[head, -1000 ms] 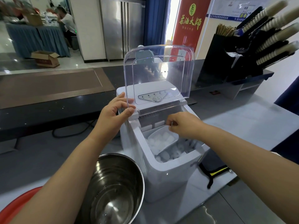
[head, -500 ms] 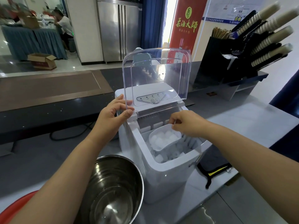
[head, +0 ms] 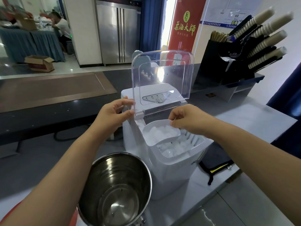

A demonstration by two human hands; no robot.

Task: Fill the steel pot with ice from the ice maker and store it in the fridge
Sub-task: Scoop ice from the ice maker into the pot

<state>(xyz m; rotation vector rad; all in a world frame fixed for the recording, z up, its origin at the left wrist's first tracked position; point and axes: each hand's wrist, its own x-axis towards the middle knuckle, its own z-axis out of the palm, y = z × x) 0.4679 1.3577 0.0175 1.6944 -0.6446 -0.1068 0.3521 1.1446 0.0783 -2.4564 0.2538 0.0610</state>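
Note:
A white ice maker (head: 177,170) stands on the grey counter, its clear lid (head: 161,75) raised upright. My left hand (head: 114,115) pinches the lid's lower left edge and keeps it up. My right hand (head: 187,119) grips the handle of a white scoop (head: 161,132) heaped with ice, held just above the ice (head: 172,149) in the bin. The steel pot (head: 117,190) sits at the front left of the machine, partly behind my left forearm, and its visible inside holds no ice. A steel double-door fridge (head: 118,30) stands across the room.
A black rack (head: 241,54) of stacked paper cups stands at the back right. A black pouch with a yellow stripe (head: 215,165) lies right of the ice maker. A red basin rim (head: 76,216) shows at the bottom left. A dark raised counter (head: 48,98) runs behind.
My right hand has lifted the scoop, full of ice, up out of the bin. My left hand stays on the raised lid.

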